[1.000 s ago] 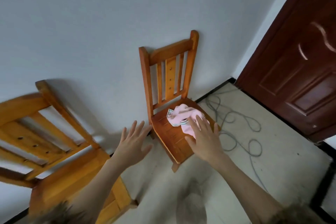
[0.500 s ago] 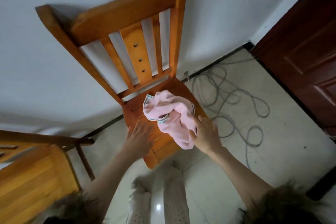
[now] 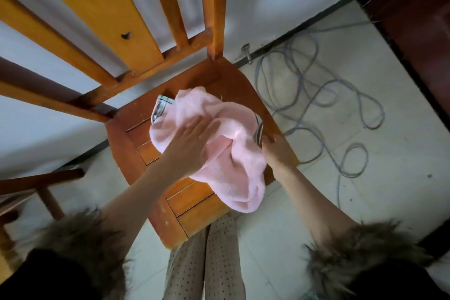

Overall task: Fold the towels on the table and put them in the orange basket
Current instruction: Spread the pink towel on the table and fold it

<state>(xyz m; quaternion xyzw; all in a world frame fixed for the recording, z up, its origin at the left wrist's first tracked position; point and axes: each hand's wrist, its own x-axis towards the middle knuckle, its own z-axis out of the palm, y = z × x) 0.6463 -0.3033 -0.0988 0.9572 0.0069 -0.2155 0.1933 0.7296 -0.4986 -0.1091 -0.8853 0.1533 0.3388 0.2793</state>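
A crumpled pink towel [image 3: 214, 139] lies on the wooden chair seat [image 3: 136, 143], one end drooping over its near edge. The left hand [image 3: 192, 143] lies flat on it, fingers straight; the right hand [image 3: 276, 151] pinches its right edge

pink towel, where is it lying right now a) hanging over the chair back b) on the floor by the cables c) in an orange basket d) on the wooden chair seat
d: the crumpled pink towel lies on the wooden chair seat, one end drooping over the front edge, with the left hand flat on it and the right hand at its right edge.
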